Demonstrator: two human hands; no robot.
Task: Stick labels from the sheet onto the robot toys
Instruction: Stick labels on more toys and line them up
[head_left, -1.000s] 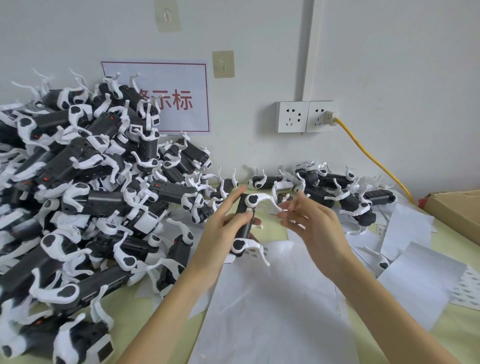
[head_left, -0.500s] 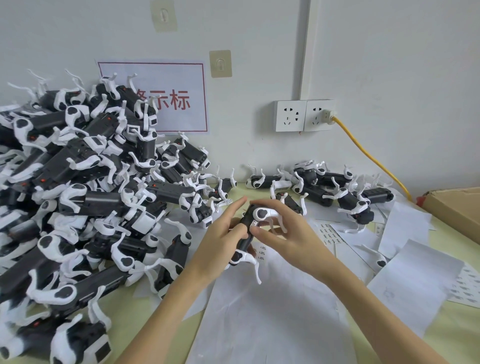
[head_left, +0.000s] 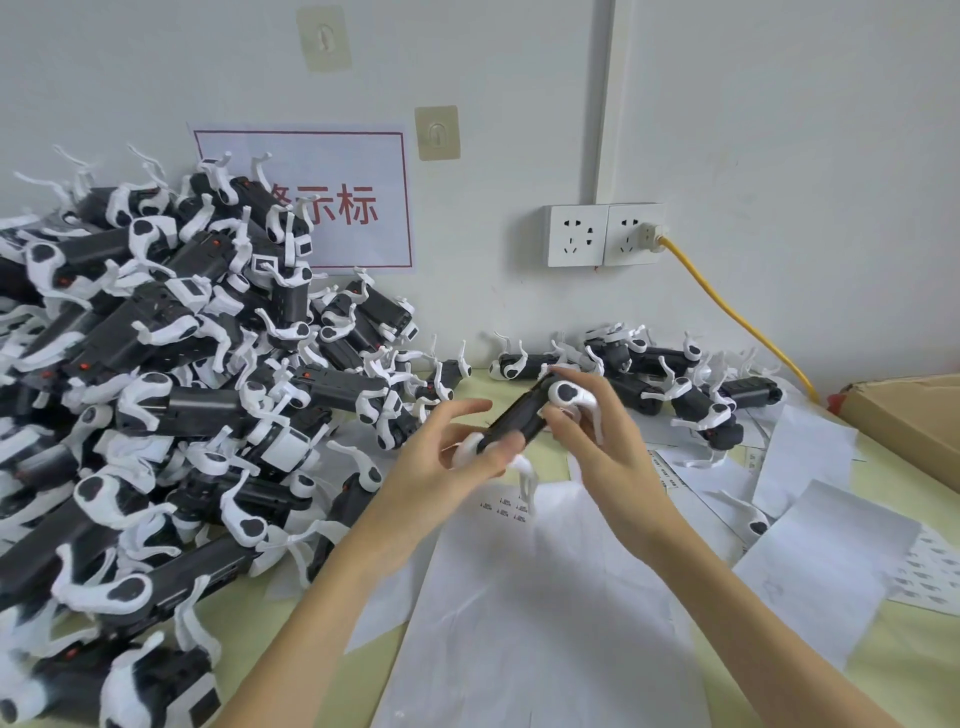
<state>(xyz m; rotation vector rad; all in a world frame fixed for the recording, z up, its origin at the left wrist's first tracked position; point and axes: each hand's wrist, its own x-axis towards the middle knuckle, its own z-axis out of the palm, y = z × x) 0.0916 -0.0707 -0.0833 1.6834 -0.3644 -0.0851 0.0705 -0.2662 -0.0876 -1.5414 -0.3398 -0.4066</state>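
Observation:
A black robot toy (head_left: 519, 418) with white legs hangs tilted above the table, held between both hands. My left hand (head_left: 441, 457) grips its lower end with thumb and fingers, the index finger stretched out. My right hand (head_left: 597, 431) holds the upper end, fingers wrapped round the body beside a white leg joint. Under the hands lies a label sheet (head_left: 519, 597), mostly bare backing with a few small labels (head_left: 506, 506) near its top edge.
A big heap of robot toys (head_left: 156, 389) fills the left side. A smaller group of toys (head_left: 649, 374) lies by the wall. Loose backing sheets (head_left: 831, 545) and a cardboard box (head_left: 914, 415) are on the right. A yellow cable (head_left: 727, 306) runs down from the wall socket.
My right hand came in from the right and took hold of the toy's upper end. The toy has turned from nearly upright to a slant.

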